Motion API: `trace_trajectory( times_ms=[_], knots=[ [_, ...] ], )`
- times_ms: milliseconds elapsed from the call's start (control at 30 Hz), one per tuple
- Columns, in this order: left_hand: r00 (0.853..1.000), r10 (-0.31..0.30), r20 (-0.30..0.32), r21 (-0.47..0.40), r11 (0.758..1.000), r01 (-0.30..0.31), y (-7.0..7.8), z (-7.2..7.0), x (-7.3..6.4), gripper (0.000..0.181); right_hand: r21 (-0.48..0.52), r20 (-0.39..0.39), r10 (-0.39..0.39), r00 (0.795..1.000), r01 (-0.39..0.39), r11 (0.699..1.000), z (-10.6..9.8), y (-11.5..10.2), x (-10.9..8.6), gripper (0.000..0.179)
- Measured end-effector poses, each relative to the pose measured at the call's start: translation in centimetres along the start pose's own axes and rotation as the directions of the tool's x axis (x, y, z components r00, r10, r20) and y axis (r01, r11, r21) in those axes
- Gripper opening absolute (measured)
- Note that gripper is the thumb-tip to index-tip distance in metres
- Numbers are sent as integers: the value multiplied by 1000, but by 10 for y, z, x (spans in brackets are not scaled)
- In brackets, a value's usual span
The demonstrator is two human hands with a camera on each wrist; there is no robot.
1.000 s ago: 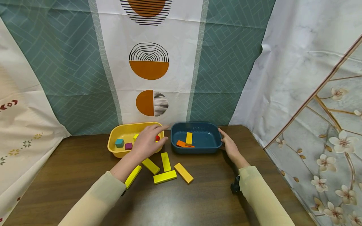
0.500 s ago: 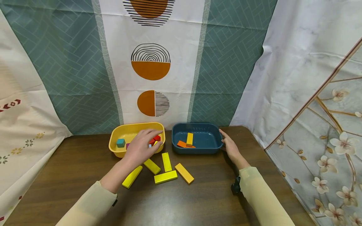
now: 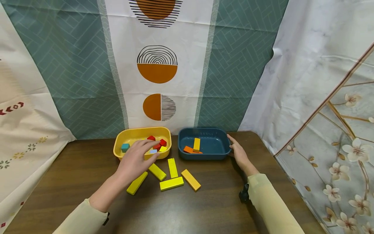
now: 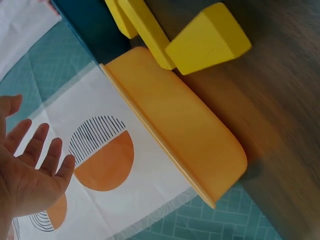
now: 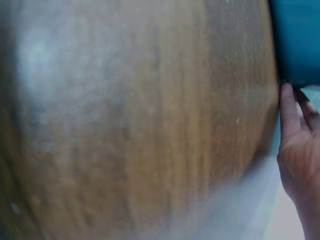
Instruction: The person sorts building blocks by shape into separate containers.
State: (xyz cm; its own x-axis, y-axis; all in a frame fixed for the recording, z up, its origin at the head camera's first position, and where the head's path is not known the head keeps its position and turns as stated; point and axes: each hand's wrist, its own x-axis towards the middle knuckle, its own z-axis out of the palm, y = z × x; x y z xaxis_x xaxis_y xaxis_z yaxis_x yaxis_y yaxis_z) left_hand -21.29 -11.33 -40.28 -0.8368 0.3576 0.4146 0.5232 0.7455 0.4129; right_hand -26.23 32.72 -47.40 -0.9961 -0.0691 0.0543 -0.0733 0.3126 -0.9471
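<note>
My left hand (image 3: pixel 135 160) hovers over the near edge of the yellow bin (image 3: pixel 118 143), fingers spread and holding nothing; the left wrist view shows the same hand (image 4: pixel 32 172) with its fingers loosely bent. Inside that bin lie a teal cube (image 3: pixel 125 148), red cubes (image 3: pixel 163 142), a light blue cube (image 3: pixel 153 151) and a yellow one (image 3: pixel 163 149); the hand hides part of the bin. At the dark blue bin's (image 3: pixel 204 156) right end, my right hand (image 3: pixel 241 156) touches the outer wall with extended fingers. An orange block (image 3: pixel 188 149) and a yellow-orange block (image 3: pixel 196 145) lie in it.
Several yellow blocks (image 3: pixel 171 184) and a yellow-orange block (image 3: pixel 191 180) lie on the brown wooden table (image 3: pixel 210 204) in front of the bins. A patterned cloth (image 3: pixel 157 107) hangs right behind them, and a floral cloth (image 3: pixel 330 156) hangs at the right.
My left hand has drawn back toward the left and nearer to me, uncovering the red and light blue cubes. The right hand has stayed at the dark blue bin.
</note>
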Motion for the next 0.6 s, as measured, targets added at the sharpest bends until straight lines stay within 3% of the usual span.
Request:
trace_trajectory(
  times_ms=[233, 600],
  knots=[
    [1000, -7, 10, 68, 998, 6, -7, -6, -13, 45, 14, -4, 0, 1000, 0, 1000, -1, 0, 0, 59],
    [993, -91, 78, 130, 988, 80, -19, -13, -34, 42, 22, 4, -9, 1000, 9, 1000, -2, 8, 4, 60]
  ],
)
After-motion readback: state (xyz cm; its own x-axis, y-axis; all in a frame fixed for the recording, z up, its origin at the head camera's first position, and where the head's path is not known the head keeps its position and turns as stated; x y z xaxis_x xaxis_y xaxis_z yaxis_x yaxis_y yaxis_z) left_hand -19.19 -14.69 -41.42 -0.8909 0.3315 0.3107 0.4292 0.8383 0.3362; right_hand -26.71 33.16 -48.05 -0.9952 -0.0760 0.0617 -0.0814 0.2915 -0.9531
